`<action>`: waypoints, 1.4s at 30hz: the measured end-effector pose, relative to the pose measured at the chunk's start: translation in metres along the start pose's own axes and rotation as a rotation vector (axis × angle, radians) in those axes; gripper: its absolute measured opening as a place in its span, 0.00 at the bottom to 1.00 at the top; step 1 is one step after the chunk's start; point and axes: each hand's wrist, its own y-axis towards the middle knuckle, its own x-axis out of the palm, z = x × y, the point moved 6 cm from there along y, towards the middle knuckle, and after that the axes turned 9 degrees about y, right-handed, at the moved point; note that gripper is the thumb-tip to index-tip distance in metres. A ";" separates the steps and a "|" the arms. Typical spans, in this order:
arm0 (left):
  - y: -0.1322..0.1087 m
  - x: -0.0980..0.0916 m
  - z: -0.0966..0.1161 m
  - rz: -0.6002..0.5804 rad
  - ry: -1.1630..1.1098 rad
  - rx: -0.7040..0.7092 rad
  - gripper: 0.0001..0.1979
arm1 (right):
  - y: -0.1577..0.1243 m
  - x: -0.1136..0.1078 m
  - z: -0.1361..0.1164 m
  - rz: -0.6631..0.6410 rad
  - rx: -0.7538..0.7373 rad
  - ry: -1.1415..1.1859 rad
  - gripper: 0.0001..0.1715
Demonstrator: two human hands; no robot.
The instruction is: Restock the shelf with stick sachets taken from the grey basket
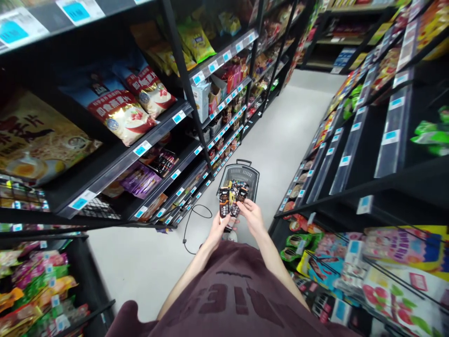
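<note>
My left hand and my right hand are held together in front of my body, both closed round a fan of several small black and orange packets. The left hand grips the lower ends of the packets on the left side. The right hand pinches those on the right, fingers curled over them. Just beyond the packets, a grey shopping basket stands on the floor with its black handle folded away from me.
Black shelving full of bagged food lines the aisle on the left, and another run of shelves with snacks lines the right. A thin black cable lies looped on the pale floor near the left shelf base.
</note>
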 end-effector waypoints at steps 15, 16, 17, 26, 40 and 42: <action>0.002 -0.027 -0.002 0.143 0.048 0.018 0.29 | 0.002 -0.018 0.001 0.163 -0.016 0.051 0.21; 0.001 -0.027 0.000 0.136 0.063 0.040 0.29 | 0.001 -0.018 0.001 0.163 -0.014 0.049 0.21; 0.001 -0.026 0.001 0.128 0.073 0.059 0.28 | 0.001 -0.018 0.002 0.163 -0.011 0.047 0.21; -0.008 -0.024 0.018 0.163 0.254 0.230 0.21 | 0.001 -0.012 0.006 0.133 0.029 0.044 0.19; -0.008 -0.020 0.023 0.147 0.279 0.284 0.33 | -0.001 0.006 0.010 0.179 0.135 0.199 0.23; -0.010 -0.018 0.024 0.136 0.223 0.214 0.28 | -0.001 0.007 0.007 0.146 0.138 0.274 0.26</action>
